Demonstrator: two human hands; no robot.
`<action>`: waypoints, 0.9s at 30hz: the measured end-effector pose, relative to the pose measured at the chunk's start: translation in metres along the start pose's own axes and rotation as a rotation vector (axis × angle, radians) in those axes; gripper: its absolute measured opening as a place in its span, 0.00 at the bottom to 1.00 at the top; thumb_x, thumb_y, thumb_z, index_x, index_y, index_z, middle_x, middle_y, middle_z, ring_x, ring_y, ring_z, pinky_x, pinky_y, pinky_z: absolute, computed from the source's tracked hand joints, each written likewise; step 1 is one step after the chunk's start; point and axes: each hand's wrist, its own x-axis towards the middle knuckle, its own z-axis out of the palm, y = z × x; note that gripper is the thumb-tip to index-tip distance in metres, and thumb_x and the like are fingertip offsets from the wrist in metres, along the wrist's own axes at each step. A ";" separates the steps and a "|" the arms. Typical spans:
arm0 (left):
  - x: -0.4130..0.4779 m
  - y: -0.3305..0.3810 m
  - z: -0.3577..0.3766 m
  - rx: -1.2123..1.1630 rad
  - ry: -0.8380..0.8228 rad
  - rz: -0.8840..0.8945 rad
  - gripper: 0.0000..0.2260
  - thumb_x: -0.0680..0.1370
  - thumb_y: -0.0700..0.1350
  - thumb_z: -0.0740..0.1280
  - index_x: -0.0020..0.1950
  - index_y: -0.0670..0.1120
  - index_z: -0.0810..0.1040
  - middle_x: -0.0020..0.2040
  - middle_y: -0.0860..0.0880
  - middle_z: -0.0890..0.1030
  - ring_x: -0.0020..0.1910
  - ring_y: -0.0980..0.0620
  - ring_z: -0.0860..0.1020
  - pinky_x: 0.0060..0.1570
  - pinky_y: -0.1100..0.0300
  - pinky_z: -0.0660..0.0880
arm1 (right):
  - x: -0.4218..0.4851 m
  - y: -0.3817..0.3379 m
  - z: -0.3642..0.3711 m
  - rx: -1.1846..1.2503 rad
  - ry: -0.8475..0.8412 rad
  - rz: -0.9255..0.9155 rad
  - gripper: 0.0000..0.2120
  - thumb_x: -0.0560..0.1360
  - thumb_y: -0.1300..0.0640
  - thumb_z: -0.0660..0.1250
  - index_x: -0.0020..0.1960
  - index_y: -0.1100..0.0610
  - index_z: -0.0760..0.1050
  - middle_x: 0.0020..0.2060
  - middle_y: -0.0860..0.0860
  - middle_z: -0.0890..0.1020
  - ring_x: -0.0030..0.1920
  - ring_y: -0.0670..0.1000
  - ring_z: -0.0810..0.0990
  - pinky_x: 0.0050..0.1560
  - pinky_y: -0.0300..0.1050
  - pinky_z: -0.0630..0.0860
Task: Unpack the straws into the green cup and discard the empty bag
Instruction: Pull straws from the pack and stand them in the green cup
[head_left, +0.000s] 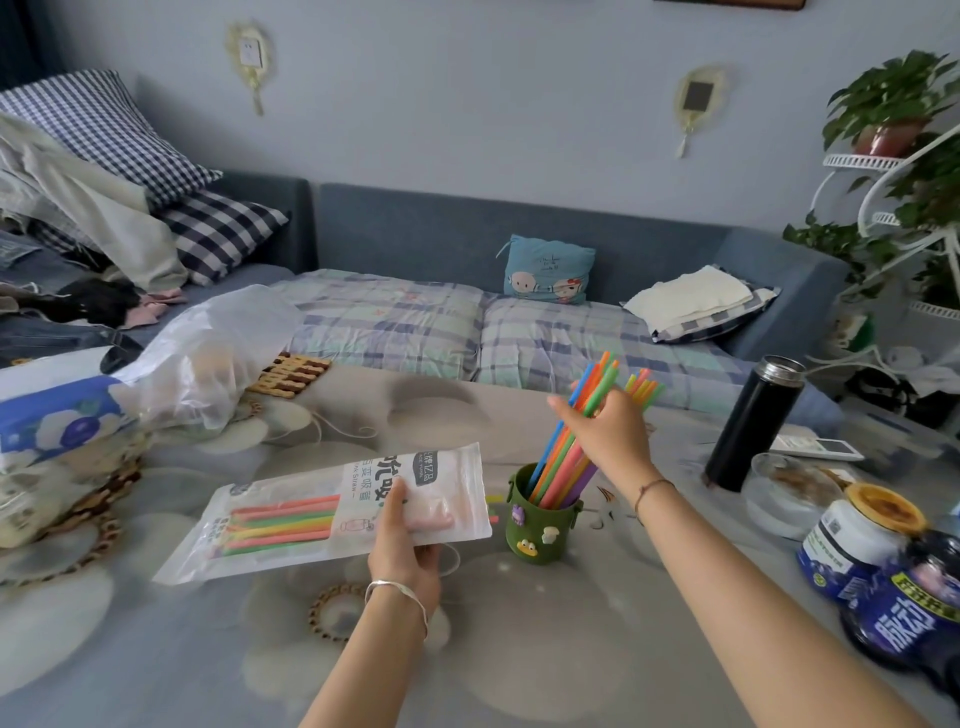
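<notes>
— Several straws (283, 522) are left inside the bag (322, 512), lying flat with their long axis running left to right, and the bag's mouth seems to be at the right end, towards the green cup (540, 525).

— Who has the bag?

— The left hand (408, 535), its grip pinched on the bag's right end, thumb on top, just left of the cup. The far end sags to the desk (519, 649).

— And the other hand?

— The right hand (613, 436) is above the cup, its grip closed around a bundle of straws (563, 462) that stands tilted, lower ends already in the cup, tops leaning up and right.

— So the next reach?

— I'd judge the right hand is nearer the mouth; once it lets the bundle settle, it would draw the rest out along their length, rightward.
</notes>
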 end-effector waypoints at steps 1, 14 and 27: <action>0.001 0.001 0.000 -0.010 0.000 0.007 0.10 0.74 0.48 0.69 0.54 0.49 0.76 0.49 0.50 0.81 0.44 0.53 0.80 0.50 0.55 0.76 | 0.001 -0.005 -0.005 -0.019 0.083 -0.043 0.15 0.71 0.43 0.69 0.43 0.55 0.72 0.31 0.49 0.75 0.30 0.49 0.76 0.29 0.42 0.72; -0.016 0.003 0.009 -0.023 0.012 0.005 0.06 0.74 0.47 0.69 0.50 0.50 0.75 0.45 0.51 0.81 0.41 0.53 0.78 0.41 0.59 0.74 | 0.016 0.004 -0.043 -0.441 0.082 -0.354 0.26 0.72 0.43 0.67 0.65 0.56 0.70 0.65 0.54 0.74 0.68 0.55 0.68 0.71 0.54 0.60; -0.071 0.024 0.022 0.169 -0.176 0.213 0.13 0.70 0.50 0.74 0.53 0.50 0.78 0.47 0.51 0.85 0.48 0.52 0.81 0.54 0.52 0.77 | -0.104 -0.047 -0.003 1.134 -0.184 0.473 0.14 0.79 0.47 0.55 0.48 0.55 0.74 0.48 0.53 0.80 0.43 0.50 0.78 0.39 0.42 0.71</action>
